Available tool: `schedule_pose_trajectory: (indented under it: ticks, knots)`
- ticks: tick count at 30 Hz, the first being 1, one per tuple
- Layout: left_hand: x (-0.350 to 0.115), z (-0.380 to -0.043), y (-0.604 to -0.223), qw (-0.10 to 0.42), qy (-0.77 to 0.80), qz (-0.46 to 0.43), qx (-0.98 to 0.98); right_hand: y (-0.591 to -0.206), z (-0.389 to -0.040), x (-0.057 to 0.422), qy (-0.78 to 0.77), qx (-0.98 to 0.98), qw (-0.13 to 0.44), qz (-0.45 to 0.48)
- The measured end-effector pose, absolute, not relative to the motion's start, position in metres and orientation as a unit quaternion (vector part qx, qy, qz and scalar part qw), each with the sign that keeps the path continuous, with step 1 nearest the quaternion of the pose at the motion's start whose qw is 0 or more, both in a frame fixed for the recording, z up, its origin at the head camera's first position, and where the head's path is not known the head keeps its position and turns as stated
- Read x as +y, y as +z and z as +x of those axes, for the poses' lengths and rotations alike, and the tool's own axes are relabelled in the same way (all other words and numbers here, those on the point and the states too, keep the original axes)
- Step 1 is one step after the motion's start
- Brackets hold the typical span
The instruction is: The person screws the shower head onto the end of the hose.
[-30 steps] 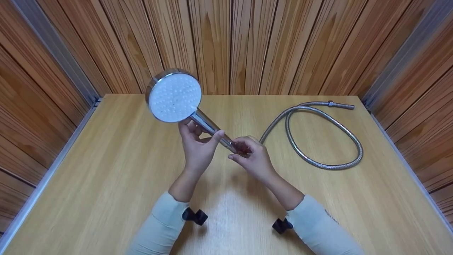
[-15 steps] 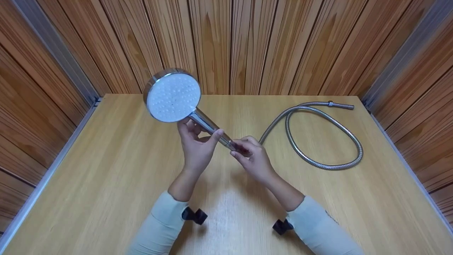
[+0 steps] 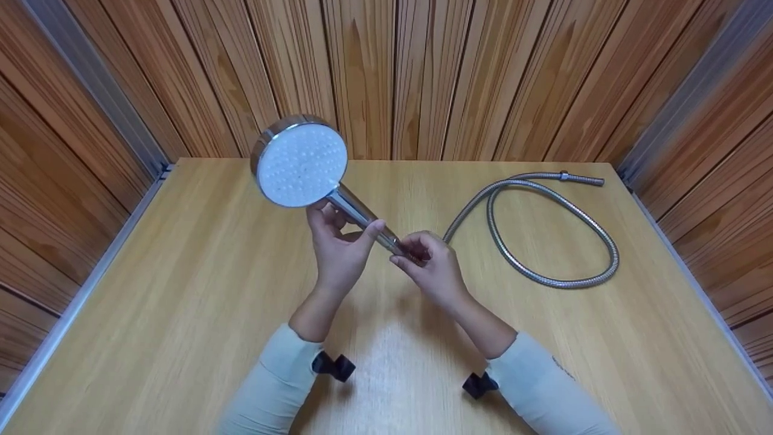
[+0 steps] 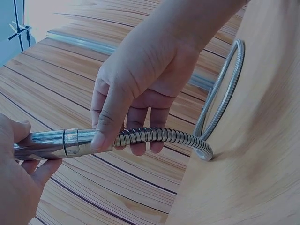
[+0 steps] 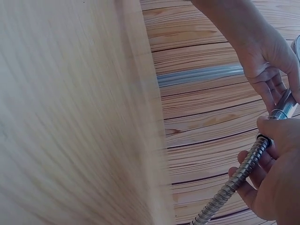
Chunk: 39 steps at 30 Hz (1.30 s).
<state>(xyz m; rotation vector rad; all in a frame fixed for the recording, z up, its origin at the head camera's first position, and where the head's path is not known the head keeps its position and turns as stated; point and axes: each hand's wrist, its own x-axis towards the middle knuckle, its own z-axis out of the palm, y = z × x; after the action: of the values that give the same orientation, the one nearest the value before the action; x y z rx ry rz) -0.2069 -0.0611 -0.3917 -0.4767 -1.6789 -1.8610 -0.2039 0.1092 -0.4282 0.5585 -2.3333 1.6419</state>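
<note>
A chrome hand shower (image 3: 302,164) with a white nozzle face is held up above the table, tilted with its head at the upper left. My left hand (image 3: 339,257) grips its handle (image 3: 356,210), thumb on the near side. At the handle's lower end, my right hand (image 3: 438,269) pinches the smooth metal connector (image 4: 84,137) of the shower hose between thumb and fingers. The left wrist view has the connector in line with the handle, right against its end. From there the ribbed hose (image 4: 154,134) bends down to the table, passing over the right fingers.
The hose's loop (image 3: 614,257) lies on the right of the wooden table (image 3: 181,302), its free end with a small nut (image 3: 564,176) near the back right corner. Wood-plank walls (image 3: 423,78) close off the back and sides. Black wrist devices (image 3: 480,385) sit at both sleeves.
The shower head has shifted slightly left, then back right. My right fingers have changed their hold a little at the connector. The hose loop lies as before.
</note>
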Motion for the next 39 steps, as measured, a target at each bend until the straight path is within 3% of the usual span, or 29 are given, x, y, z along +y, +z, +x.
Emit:
schedule_pose_trajectory:
  ticks: [10,39]
  knots:
    - [-0.0629,-0.2092,-0.3914,0.308,-0.691,-0.189,-0.626,-0.4298,-0.2055,0.1125,0.55,-0.792,0.116,0.238]
    - [-0.0617,-0.2042,-0.3953,0.285,-0.706,-0.175,-0.624,-0.4305,-0.2025,0.1114,0.51,-0.822,0.115,0.225]
